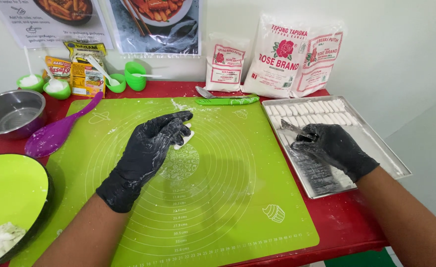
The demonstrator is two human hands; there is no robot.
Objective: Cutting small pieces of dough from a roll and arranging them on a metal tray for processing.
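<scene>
My left hand [146,153], in a black glove dusted with flour, rests on the green silicone mat [218,198] and closes over a small white piece of dough [184,140] that peeks out by the fingertips. My right hand [334,148], also black-gloved, is over the metal tray [391,158] at the right and grips a metal dough scraper [297,130] whose blade points left. Rows of white dough sticks [312,111] lie in the far part of the tray.
A purple spatula [59,132] and steel bowl [10,116] lie at left. A green bowl [7,190] with white pieces is near left. Flour bags [287,57], small green cups [134,75], packets and a green-handled spoon [225,100] line the back.
</scene>
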